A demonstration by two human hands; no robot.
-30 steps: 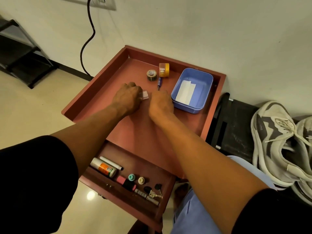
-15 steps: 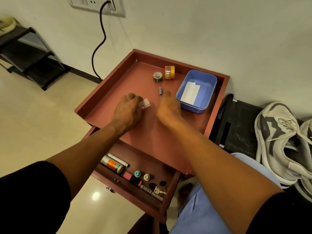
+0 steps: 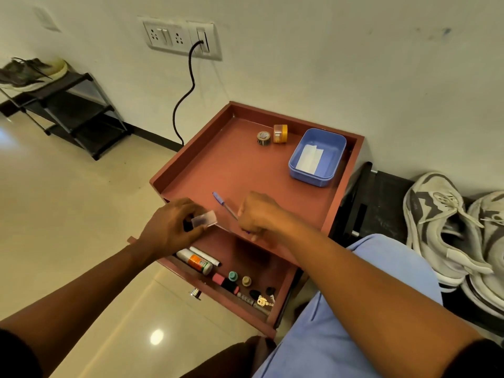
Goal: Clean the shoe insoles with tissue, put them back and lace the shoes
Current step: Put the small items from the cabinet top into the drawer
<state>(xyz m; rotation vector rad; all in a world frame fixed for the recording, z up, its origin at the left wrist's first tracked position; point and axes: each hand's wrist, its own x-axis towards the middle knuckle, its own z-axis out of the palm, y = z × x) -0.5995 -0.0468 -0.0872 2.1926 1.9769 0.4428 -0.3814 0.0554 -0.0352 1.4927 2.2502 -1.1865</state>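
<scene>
The left hand [image 3: 174, 227] pinches a small clear plastic piece [image 3: 204, 219]; the right hand [image 3: 259, 214] grips a pen [image 3: 225, 204]. Both have withdrawn from mid-tabletop to the table's [image 3: 245, 170] 6 o'clock edge, above the open drawer [image 3: 231, 279], carrying these items. The shoes [image 3: 447, 227] lie untouched at 3 o'clock; a white sheet, probably tissue, lies in the blue tray [image 3: 317, 156]. Cleaning is not yet begun.

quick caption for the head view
Left hand holding a small clear box, right hand gripping a pen over the open drawer.
</scene>
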